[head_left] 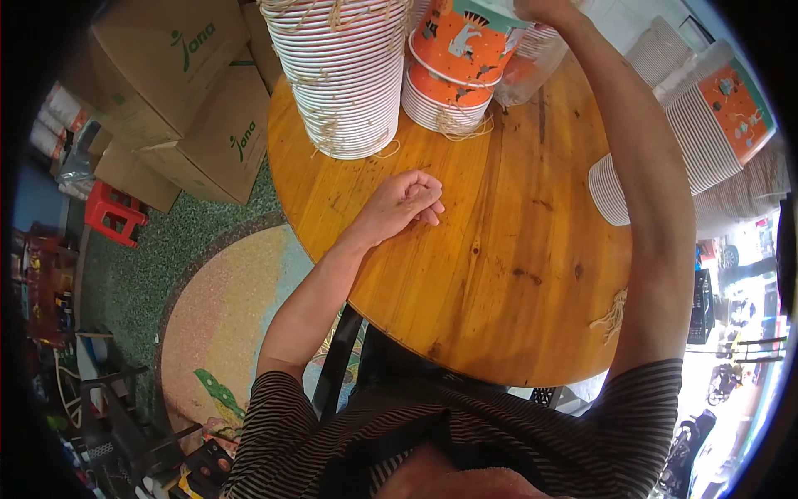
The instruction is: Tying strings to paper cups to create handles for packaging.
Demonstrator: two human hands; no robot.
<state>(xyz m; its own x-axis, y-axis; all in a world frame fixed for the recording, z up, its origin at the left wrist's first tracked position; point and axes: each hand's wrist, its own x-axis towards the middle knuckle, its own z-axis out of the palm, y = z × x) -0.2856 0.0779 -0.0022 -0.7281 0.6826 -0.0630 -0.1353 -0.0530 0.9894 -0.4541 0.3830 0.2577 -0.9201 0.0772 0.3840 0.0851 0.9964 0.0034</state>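
Observation:
My left hand (pixel 405 205) rests on the round wooden table (pixel 499 274) with its fingers curled in, and I see nothing in them. It lies just in front of a tall stack of white-rimmed paper buckets (pixel 345 91) with rope strands hanging over it. My right arm reaches to the far side, where my right hand (pixel 544 10), partly cut off by the upper edge, is closed at the rim of an orange printed paper bucket (pixel 465 40). That bucket tops a shorter stack with an orange bucket (pixel 453 87) lower down.
More nested buckets (pixel 698 125) lie tilted along the right side. A clear plastic bag (pixel 532 71) stands behind the orange buckets. Loose rope strands (pixel 611 316) lie near the right edge. Cardboard boxes (pixel 199 133) and a red stool (pixel 115 214) are on the floor at left.

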